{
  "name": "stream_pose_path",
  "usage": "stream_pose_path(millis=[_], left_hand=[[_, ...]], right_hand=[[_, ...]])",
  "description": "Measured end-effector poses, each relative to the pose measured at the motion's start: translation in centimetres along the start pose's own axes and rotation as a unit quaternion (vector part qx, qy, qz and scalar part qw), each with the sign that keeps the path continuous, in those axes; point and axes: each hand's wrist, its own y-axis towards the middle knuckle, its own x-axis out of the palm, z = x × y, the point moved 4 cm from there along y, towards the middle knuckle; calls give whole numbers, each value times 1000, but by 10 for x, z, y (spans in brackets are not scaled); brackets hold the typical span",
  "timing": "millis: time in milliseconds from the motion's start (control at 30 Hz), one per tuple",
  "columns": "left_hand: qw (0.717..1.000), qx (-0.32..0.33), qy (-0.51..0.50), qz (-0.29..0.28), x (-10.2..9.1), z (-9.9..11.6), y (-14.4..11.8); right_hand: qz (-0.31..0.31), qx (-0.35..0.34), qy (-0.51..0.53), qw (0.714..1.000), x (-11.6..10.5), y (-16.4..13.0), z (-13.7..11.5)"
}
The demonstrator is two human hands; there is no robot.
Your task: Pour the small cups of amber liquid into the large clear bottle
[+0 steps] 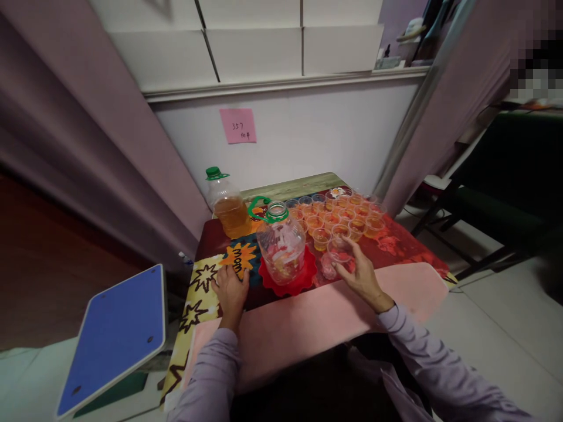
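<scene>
My right hand (363,278) has its thumb and fingers around a small clear plastic cup (339,252) at the near edge of the cup group. Spread on the patterned tablecloth, my left hand (231,290) is open and holds nothing. Between the hands, a clear plastic jug (281,252) with an uncapped mouth and a green handle ring stands in a red scalloped dish (288,288). Many clear plastic cups (332,220) with amber liquid stand in rows behind my right hand. A second jug (231,214), green-capped and partly full of amber liquid, is at back left.
A pink mat (299,328) runs along the table's near edge. A blue-topped stool (118,334) stands at the left, a dark green chair (505,170) at the right. The white wall behind carries a pink note (238,126). Curtains hang on both sides.
</scene>
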Motion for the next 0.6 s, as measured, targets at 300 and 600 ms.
stream_pose_path(millis=[300, 600], left_hand=[[1000, -5, -1, -5, -1, 1, 0], [1000, -3, 9, -10, -4, 2, 1]], right_hand=[[-30, -3, -64, 997, 19, -31, 28], [30, 21, -28, 999, 4, -10, 34]])
